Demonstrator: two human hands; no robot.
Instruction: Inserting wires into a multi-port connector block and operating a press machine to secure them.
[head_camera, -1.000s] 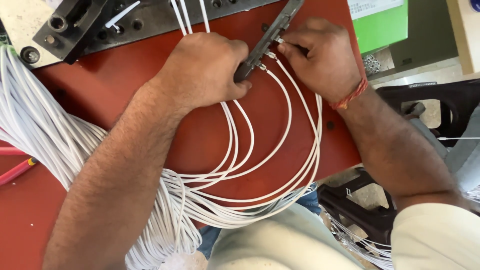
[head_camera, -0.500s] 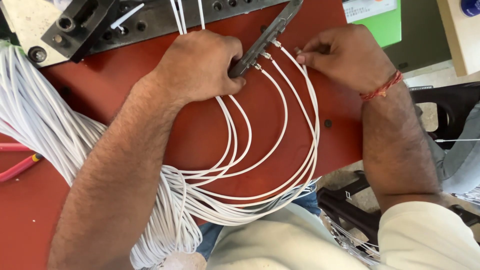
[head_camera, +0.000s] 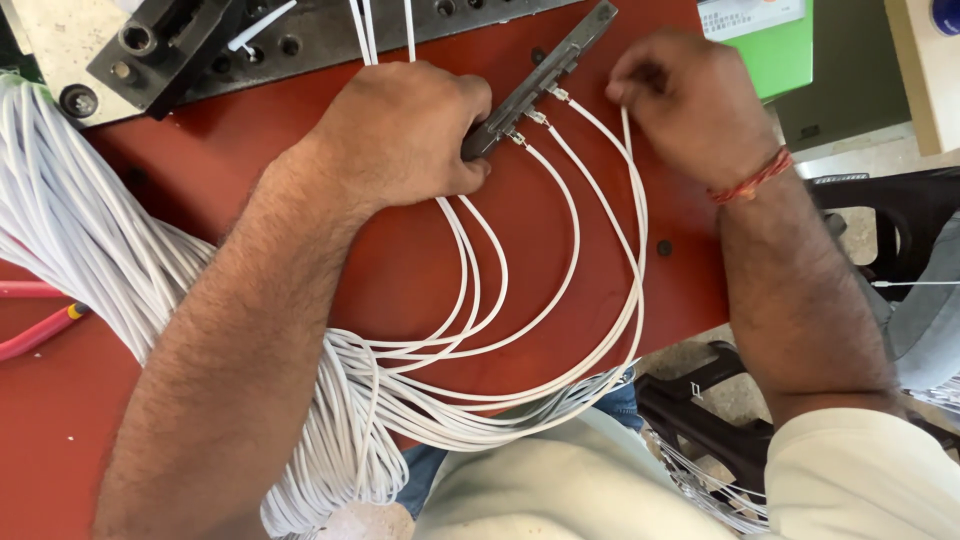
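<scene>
My left hand (head_camera: 405, 135) is closed around the near end of a long grey metal bar (head_camera: 545, 75) that lies slanted on the red table (head_camera: 600, 250). Several white wires (head_camera: 560, 250) loop from my lap up to the bar, and their metal-tipped ends sit against its right edge. My right hand (head_camera: 690, 100), with a red thread on its wrist, pinches the end of one white wire just right of the bar. A big bundle of white wires (head_camera: 80, 240) lies across the table to the left.
A dark metal fixture with holes and a black block (head_camera: 170, 45) runs along the table's far edge. A green box (head_camera: 775, 55) stands at the far right corner. Red tubing (head_camera: 35, 330) lies at the left. A black chair (head_camera: 900, 220) stands to the right.
My right hand has drawn away to the right of the bar with a wire end pinched in it. The left hand stays on the bar.
</scene>
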